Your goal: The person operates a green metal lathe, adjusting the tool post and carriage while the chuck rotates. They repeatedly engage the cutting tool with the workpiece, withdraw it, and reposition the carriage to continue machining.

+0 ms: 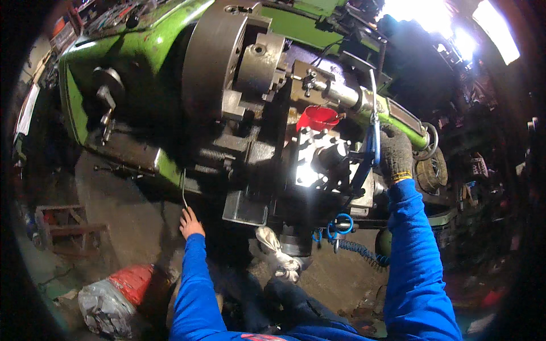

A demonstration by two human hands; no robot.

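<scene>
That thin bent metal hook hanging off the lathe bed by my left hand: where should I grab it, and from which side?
Take the thin metal hook by its straight lower shank, just above the curled end nearest the left hand. Probably come from below and the front: it hangs about upright, its upper end sits against the green lathe, and open floor lies beneath. A fingertip pinch suits so slim a rod.

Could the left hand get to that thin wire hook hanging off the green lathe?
Probably yes: the left hand is bare and open, right under the hook, with nothing between them.
</scene>
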